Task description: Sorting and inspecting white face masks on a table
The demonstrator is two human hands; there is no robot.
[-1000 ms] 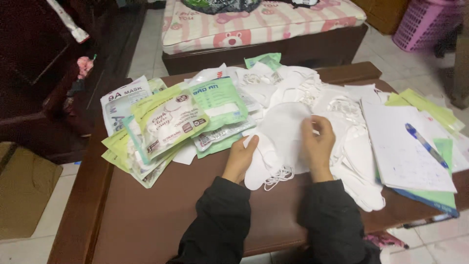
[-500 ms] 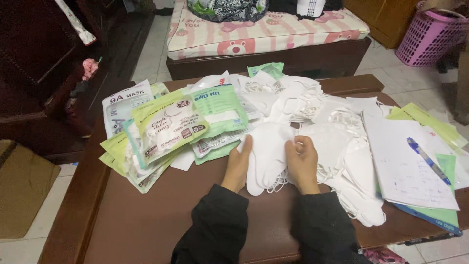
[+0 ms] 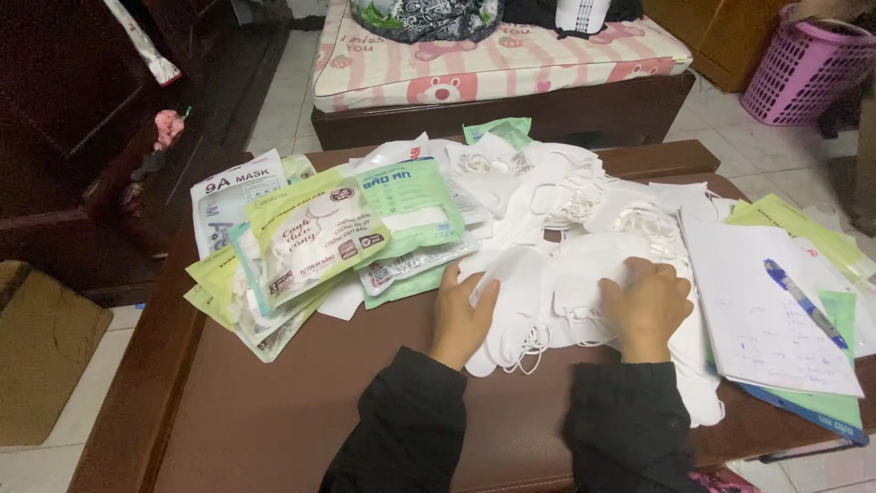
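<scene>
Head camera looks down on my two hands laid over a pile of white face masks (image 3: 584, 274) on the brown desk (image 3: 274, 420). My left hand (image 3: 463, 310) lies flat, fingers spread a little, palm down on one white mask (image 3: 513, 310) whose ear loops hang toward me at the desk's near side; it grips nothing. My right hand (image 3: 646, 306) rests on the neighbouring masks with its fingers curled down into them, and I cannot tell whether it pinches one. The two hands are apart, with white masks between them. Left of my left hand sits a fan of sealed mask packets (image 3: 319, 237), green, yellow-green and white, overlapping each other. Right of my right hand lies a sheet of white paper (image 3: 757, 319) with a blue pen (image 3: 805, 303) on it, over green folders (image 3: 821, 406). Beyond the desk stands a bench with a pink cushion (image 3: 502, 59).
</scene>
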